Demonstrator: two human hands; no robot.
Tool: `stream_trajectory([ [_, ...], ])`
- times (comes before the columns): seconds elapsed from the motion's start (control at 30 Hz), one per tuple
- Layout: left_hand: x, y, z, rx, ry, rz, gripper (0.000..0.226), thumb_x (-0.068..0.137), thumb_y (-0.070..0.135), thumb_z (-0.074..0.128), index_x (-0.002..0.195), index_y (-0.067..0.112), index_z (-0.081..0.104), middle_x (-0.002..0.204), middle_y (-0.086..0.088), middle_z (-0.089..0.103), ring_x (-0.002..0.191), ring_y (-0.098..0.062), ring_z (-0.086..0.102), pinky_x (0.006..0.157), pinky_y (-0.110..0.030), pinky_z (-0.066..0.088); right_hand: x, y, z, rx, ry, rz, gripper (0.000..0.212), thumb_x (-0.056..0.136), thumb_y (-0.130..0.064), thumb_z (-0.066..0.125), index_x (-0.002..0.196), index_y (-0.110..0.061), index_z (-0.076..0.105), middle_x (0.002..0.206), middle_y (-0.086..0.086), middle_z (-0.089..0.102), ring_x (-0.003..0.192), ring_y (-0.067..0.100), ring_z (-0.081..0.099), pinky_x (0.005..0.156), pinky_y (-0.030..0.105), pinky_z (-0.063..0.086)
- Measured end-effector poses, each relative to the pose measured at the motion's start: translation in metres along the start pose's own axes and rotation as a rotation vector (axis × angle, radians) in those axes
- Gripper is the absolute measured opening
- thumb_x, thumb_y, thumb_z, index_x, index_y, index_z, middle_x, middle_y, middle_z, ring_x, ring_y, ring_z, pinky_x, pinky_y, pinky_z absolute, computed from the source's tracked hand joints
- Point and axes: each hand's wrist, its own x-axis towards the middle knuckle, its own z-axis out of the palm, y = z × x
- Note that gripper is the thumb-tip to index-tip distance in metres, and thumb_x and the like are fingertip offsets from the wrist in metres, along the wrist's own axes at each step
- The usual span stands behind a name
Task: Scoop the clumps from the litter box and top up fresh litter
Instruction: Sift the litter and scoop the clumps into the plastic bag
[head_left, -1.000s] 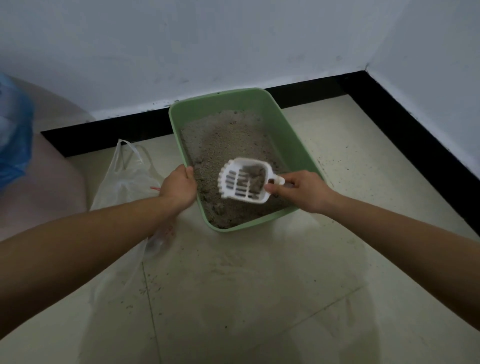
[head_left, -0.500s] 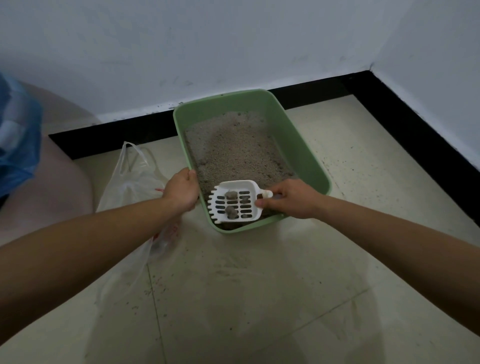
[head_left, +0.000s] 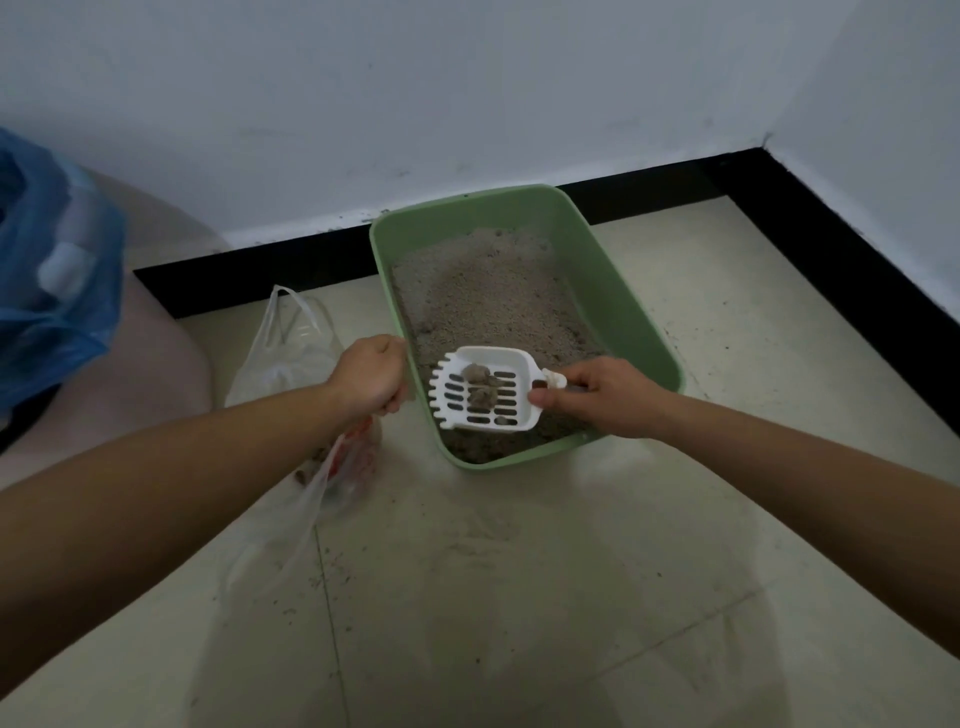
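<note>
A green litter box filled with grey-brown litter sits on the tiled floor against the wall. My right hand grips the handle of a white slotted scoop held over the box's near end. Several grey clumps lie in the scoop. My left hand grips the box's left rim, where the edge of a clear plastic bag also lies. The bag spreads on the floor left of the box, with dark bits inside its lower part.
A blue plastic bag sits on a pale rounded object at far left. Black skirting runs along both walls into the corner at right. Scattered litter grains lie on the tiles in front of the box.
The scoop rose out of the litter, loose grains sifted away and only clumps stay in it. It shifted toward the box's near left side. My left hand stayed on the rim.
</note>
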Motion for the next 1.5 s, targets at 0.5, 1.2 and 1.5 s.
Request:
stream_trajectory([
  [0.5, 0.012, -0.088, -0.120, 0.399, 0.134, -0.322, 0.064, 0.091, 0.017, 0.054, 0.147, 0.005, 0.027, 0.137, -0.024, 0.045, 0.116, -0.041, 0.052, 0.095, -0.043, 0.049, 0.031, -0.151, 0.048, -0.465, 0.133, -0.181, 0.037, 0.097, -0.047, 0.044, 0.123, -0.021, 0.048, 0.096, 0.002, 0.066, 0.086, 0.025, 0.062, 0.093, 0.044, 0.040],
  [1.2, 0.026, -0.056, -0.097, 0.331, 0.279, -0.052, 0.040, 0.093, 0.018, 0.054, 0.131, 0.006, 0.056, 0.127, -0.017, 0.060, 0.115, -0.034, 0.057, 0.090, -0.031, 0.044, 0.031, -0.084, -0.004, -0.680, 0.446, -0.351, 0.059, 0.090, -0.001, 0.061, 0.144, -0.018, 0.043, 0.124, 0.011, 0.061, 0.109, 0.026, 0.058, 0.098, 0.042, 0.044],
  [1.5, 0.030, 0.001, -0.016, 0.138, 0.150, 0.027, 0.035, 0.100, 0.032, 0.034, 0.106, 0.005, 0.056, 0.106, -0.017, 0.064, 0.095, -0.035, 0.062, 0.085, -0.042, 0.052, 0.026, -0.047, -0.033, -0.512, 0.420, -0.056, 0.035, 0.097, -0.013, 0.055, 0.131, -0.020, 0.059, 0.106, 0.008, 0.064, 0.092, 0.025, 0.059, 0.085, 0.043, 0.053],
])
